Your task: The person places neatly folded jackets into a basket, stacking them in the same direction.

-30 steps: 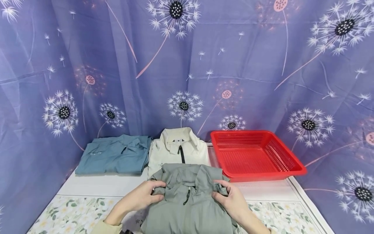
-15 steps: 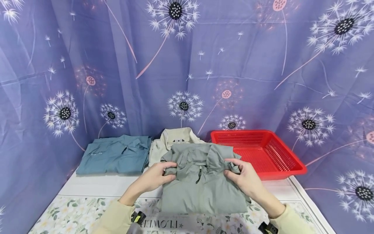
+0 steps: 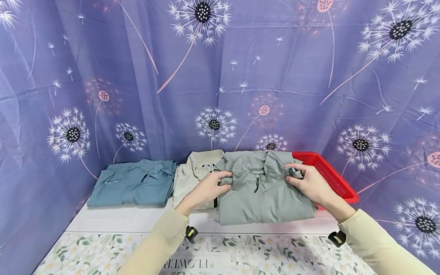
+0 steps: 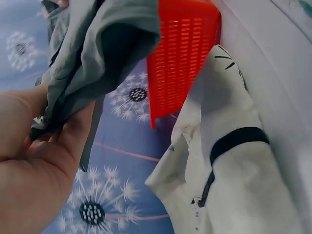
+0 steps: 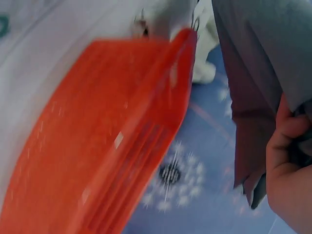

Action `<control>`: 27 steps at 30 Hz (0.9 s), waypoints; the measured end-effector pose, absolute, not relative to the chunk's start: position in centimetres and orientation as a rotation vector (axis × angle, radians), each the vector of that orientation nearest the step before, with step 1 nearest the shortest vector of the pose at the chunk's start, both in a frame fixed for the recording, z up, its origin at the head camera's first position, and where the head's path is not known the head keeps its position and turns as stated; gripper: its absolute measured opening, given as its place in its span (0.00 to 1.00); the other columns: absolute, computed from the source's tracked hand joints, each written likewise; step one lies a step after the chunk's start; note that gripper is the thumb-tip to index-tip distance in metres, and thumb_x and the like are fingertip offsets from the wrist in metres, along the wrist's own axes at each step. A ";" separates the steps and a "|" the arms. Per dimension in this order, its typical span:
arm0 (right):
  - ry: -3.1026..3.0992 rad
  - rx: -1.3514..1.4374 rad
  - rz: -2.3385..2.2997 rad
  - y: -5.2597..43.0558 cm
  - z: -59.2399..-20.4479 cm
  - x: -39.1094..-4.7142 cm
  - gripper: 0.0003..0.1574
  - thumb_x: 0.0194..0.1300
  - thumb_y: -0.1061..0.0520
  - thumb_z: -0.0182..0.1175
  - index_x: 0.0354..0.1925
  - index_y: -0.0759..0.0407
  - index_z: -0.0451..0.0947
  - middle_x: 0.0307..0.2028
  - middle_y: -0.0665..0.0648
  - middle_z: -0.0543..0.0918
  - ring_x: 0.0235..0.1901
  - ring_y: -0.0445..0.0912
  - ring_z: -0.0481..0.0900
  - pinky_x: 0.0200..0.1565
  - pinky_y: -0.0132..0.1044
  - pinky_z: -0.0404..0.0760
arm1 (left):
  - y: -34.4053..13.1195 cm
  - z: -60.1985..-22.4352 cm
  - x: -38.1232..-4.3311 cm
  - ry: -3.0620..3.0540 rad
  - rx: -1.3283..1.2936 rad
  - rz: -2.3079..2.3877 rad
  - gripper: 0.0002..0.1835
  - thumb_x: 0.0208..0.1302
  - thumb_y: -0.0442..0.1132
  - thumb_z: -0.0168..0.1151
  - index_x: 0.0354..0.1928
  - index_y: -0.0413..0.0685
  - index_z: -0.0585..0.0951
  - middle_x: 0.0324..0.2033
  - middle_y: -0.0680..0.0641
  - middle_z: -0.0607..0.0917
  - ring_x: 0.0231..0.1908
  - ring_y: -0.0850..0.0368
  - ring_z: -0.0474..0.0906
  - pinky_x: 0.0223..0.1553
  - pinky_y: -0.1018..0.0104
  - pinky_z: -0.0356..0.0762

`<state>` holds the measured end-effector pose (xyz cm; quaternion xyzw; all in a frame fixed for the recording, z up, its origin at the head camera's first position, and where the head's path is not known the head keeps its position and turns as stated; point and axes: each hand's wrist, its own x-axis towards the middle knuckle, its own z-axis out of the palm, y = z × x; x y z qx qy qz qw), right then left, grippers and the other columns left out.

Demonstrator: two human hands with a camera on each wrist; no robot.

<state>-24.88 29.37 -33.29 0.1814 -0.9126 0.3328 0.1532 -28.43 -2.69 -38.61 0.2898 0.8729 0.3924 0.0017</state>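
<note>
A folded grey-green jacket (image 3: 264,198) with a short front zip hangs between my two hands, held up off the table. My left hand (image 3: 207,187) pinches its left edge near the collar, thumb below and fingers above. On the opposite edge my right hand (image 3: 311,183) grips a bunched fold of the same cloth. The jacket overlaps the red basket (image 3: 338,179) in the head view and hides most of it. In the left wrist view, grey cloth (image 4: 97,53) is gathered in the fingers. The right wrist view shows the jacket (image 5: 258,58) beside the basket (image 5: 97,122).
A folded cream jacket (image 3: 189,181) with a dark zip lies left of the basket, partly covered by my left hand and the grey-green jacket. Farther left is a folded blue jacket (image 3: 132,185). A dandelion-print curtain (image 3: 172,114) stands behind. Floral cloth (image 3: 86,252) covers the table front.
Both hands have carried the grey-green jacket up and to the right, from in front of the cream jacket to over the red basket. More of the cream jacket's left part shows; the basket is mostly covered.
</note>
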 end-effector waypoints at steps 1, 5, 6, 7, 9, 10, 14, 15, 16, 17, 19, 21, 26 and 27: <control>-2.620 0.523 0.931 29.9 -33.1 -25.4 0.19 0.51 0.57 0.64 0.45 0.53 0.77 0.38 0.55 0.79 0.29 0.42 0.73 0.31 0.28 0.70 | -2.1 -38.4 -28.9 2.748 0.927 1.220 0.25 0.57 0.45 0.57 0.58 0.55 0.69 0.48 0.52 0.76 0.17 0.64 0.65 0.34 0.66 0.71; -2.630 0.538 0.850 31.7 -32.3 -27.3 0.18 0.51 0.57 0.64 0.44 0.56 0.77 0.42 0.58 0.78 0.35 0.45 0.73 0.34 0.26 0.69 | 0.3 -37.6 -30.8 2.799 0.966 1.166 0.24 0.57 0.44 0.57 0.57 0.54 0.70 0.51 0.53 0.74 0.13 0.62 0.62 0.31 0.68 0.70; -2.633 0.540 0.832 32.1 -32.2 -27.7 0.18 0.51 0.57 0.64 0.44 0.56 0.77 0.42 0.58 0.78 0.36 0.46 0.73 0.35 0.26 0.68 | 0.9 -37.5 -31.2 2.807 0.973 1.160 0.24 0.57 0.44 0.58 0.57 0.53 0.70 0.51 0.53 0.74 0.14 0.62 0.63 0.32 0.69 0.69; -2.639 0.539 0.820 32.5 -32.0 -28.1 0.18 0.51 0.57 0.64 0.44 0.56 0.77 0.43 0.59 0.78 0.37 0.47 0.73 0.36 0.26 0.68 | 1.5 -37.3 -31.6 2.812 0.976 1.158 0.24 0.57 0.43 0.58 0.57 0.53 0.70 0.51 0.53 0.74 0.15 0.63 0.64 0.32 0.69 0.70; -2.653 0.535 0.782 33.3 -31.7 -28.7 0.18 0.52 0.58 0.63 0.44 0.57 0.77 0.43 0.60 0.78 0.38 0.48 0.74 0.37 0.29 0.68 | 2.7 -37.0 -32.1 2.820 0.972 1.160 0.24 0.57 0.42 0.58 0.57 0.52 0.71 0.51 0.53 0.74 0.22 0.64 0.68 0.37 0.69 0.70; -2.663 0.524 0.756 33.7 -31.5 -29.0 0.18 0.52 0.58 0.63 0.44 0.56 0.77 0.43 0.61 0.77 0.38 0.49 0.74 0.37 0.31 0.68 | 3.3 -36.8 -32.4 2.823 0.974 1.163 0.24 0.56 0.41 0.58 0.57 0.52 0.71 0.51 0.53 0.74 0.23 0.63 0.70 0.39 0.69 0.70; -2.690 0.482 0.655 35.1 -30.7 -29.9 0.19 0.52 0.59 0.62 0.45 0.57 0.77 0.43 0.64 0.77 0.37 0.53 0.75 0.38 0.42 0.69 | 5.7 -36.3 -33.4 2.868 0.970 1.164 0.23 0.56 0.41 0.59 0.56 0.53 0.72 0.51 0.54 0.75 0.32 0.62 0.72 0.40 0.69 0.70; -2.696 0.471 0.626 35.4 -30.5 -30.1 0.19 0.52 0.59 0.62 0.45 0.57 0.76 0.42 0.65 0.77 0.38 0.54 0.75 0.38 0.44 0.69 | 6.3 -36.2 -33.6 2.885 0.967 1.160 0.23 0.56 0.41 0.58 0.56 0.53 0.72 0.50 0.54 0.75 0.32 0.62 0.72 0.39 0.70 0.70; -2.700 0.461 0.605 35.8 -30.2 -30.3 0.19 0.52 0.59 0.62 0.46 0.57 0.76 0.42 0.65 0.77 0.38 0.55 0.75 0.38 0.46 0.69 | 6.8 -36.1 -33.9 2.891 0.964 1.167 0.22 0.56 0.41 0.58 0.55 0.53 0.72 0.50 0.55 0.76 0.31 0.60 0.73 0.37 0.70 0.70; -2.701 0.453 0.584 36.2 -30.0 -30.6 0.19 0.52 0.60 0.62 0.46 0.57 0.76 0.42 0.66 0.77 0.38 0.55 0.75 0.38 0.47 0.69 | 7.3 -36.0 -34.1 2.912 0.959 1.163 0.22 0.56 0.41 0.58 0.55 0.54 0.73 0.49 0.56 0.76 0.35 0.62 0.72 0.37 0.71 0.69; -2.701 0.445 0.562 36.9 -29.6 -31.0 0.20 0.52 0.61 0.61 0.46 0.59 0.76 0.41 0.67 0.77 0.38 0.57 0.75 0.39 0.49 0.69 | 8.2 -35.9 -34.5 2.944 0.961 1.166 0.21 0.57 0.42 0.58 0.54 0.56 0.74 0.47 0.57 0.77 0.37 0.63 0.71 0.37 0.72 0.68; -2.695 0.424 0.541 37.6 -29.3 -31.5 0.20 0.51 0.61 0.61 0.46 0.59 0.76 0.40 0.68 0.77 0.38 0.58 0.74 0.39 0.50 0.68 | 9.1 -35.8 -34.8 2.968 0.963 1.192 0.20 0.56 0.42 0.58 0.53 0.57 0.74 0.46 0.57 0.78 0.39 0.63 0.73 0.38 0.73 0.68; -2.701 0.381 0.500 39.4 -29.4 -32.5 0.21 0.51 0.61 0.61 0.47 0.61 0.75 0.41 0.71 0.76 0.39 0.62 0.73 0.39 0.53 0.67 | 11.3 -36.5 -35.3 3.038 0.928 1.207 0.20 0.55 0.41 0.58 0.52 0.59 0.75 0.44 0.57 0.79 0.43 0.63 0.73 0.40 0.73 0.69; -2.703 0.373 0.495 39.7 -29.6 -32.6 0.21 0.51 0.61 0.61 0.47 0.61 0.75 0.42 0.71 0.76 0.39 0.63 0.73 0.38 0.54 0.67 | 11.7 -36.7 -35.4 3.046 0.917 1.204 0.20 0.55 0.41 0.59 0.52 0.60 0.75 0.44 0.57 0.79 0.43 0.63 0.74 0.40 0.73 0.69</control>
